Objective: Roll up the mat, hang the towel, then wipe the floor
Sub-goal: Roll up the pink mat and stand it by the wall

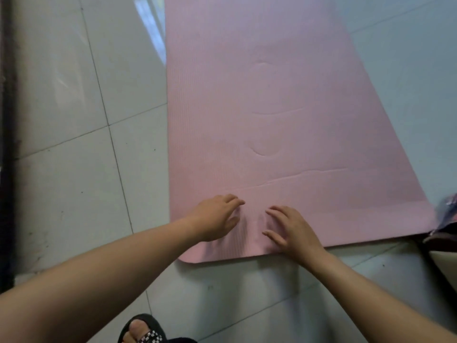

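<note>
So the pink mat (272,95) is lying flat on the tiled floor (74,120) (a few creases run across it). Both hands rest side by side on its near end. The left hand (217,219) has its fingers loosely bent, the right hand (291,229) has them spread flat, and neither grips anything. A sandalled foot (143,330) pokes in below.

Both hands (254,224) side by side on mat (284,107), floor (74,107) beneath.

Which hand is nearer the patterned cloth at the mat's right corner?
Right. The right hand rests on the mat left of the cloth; the left hand lies farther left.
</note>
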Demonstrator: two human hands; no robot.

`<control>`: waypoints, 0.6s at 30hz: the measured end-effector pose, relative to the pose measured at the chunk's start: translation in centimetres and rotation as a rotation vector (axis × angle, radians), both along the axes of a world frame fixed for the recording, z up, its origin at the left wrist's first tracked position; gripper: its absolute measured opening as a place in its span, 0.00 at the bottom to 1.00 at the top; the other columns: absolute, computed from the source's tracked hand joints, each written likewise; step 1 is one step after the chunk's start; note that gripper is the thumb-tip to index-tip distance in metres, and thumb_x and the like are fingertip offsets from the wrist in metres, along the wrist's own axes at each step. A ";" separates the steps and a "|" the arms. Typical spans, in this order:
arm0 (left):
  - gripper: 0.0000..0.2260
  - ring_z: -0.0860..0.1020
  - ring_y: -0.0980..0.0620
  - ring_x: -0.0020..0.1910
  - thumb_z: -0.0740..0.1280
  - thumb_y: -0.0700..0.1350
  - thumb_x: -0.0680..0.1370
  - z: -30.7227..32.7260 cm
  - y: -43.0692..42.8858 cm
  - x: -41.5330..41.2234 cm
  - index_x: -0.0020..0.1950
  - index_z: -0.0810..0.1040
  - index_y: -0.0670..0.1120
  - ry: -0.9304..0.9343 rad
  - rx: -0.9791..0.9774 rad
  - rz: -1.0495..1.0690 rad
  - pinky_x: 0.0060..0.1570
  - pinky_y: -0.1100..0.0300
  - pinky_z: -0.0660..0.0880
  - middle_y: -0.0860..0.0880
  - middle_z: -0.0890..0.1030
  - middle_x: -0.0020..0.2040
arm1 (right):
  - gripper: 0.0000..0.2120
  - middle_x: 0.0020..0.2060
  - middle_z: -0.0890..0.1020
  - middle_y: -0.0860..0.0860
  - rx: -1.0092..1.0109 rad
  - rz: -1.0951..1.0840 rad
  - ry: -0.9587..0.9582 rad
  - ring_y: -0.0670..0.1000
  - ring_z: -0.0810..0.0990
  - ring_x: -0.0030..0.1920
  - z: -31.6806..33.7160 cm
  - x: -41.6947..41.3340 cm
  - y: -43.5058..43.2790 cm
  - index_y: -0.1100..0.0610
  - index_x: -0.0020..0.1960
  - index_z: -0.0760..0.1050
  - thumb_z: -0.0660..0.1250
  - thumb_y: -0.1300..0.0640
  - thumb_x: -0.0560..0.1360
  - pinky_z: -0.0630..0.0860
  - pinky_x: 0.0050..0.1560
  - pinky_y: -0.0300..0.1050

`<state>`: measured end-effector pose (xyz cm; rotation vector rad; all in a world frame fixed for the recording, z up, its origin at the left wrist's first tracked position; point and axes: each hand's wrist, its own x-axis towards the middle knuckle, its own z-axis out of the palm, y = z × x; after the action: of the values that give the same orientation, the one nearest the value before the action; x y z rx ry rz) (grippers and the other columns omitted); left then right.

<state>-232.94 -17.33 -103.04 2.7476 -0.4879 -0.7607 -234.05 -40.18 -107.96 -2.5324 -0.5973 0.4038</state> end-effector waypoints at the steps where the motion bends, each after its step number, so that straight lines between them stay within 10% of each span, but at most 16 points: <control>1: 0.21 0.69 0.48 0.66 0.57 0.54 0.80 0.0 -0.4 0.0 0.72 0.63 0.51 0.003 0.006 -0.007 0.61 0.55 0.69 0.51 0.66 0.71 | 0.26 0.55 0.79 0.55 -0.008 0.042 -0.004 0.57 0.78 0.52 0.0 -0.3 -0.4 0.57 0.58 0.76 0.60 0.40 0.69 0.78 0.53 0.52; 18: 0.22 0.70 0.46 0.65 0.56 0.53 0.80 -0.1 -2.7 0.2 0.73 0.62 0.50 0.032 0.039 -0.129 0.61 0.51 0.70 0.50 0.66 0.71 | 0.30 0.57 0.79 0.54 -0.078 0.134 -0.089 0.57 0.80 0.54 -0.4 -2.6 -1.8 0.50 0.53 0.78 0.81 0.46 0.53 0.78 0.48 0.49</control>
<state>-232.71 -20.01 -103.11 2.7557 -0.6555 -0.8520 -236.62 -41.96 -108.37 -2.6037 -0.8033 0.3695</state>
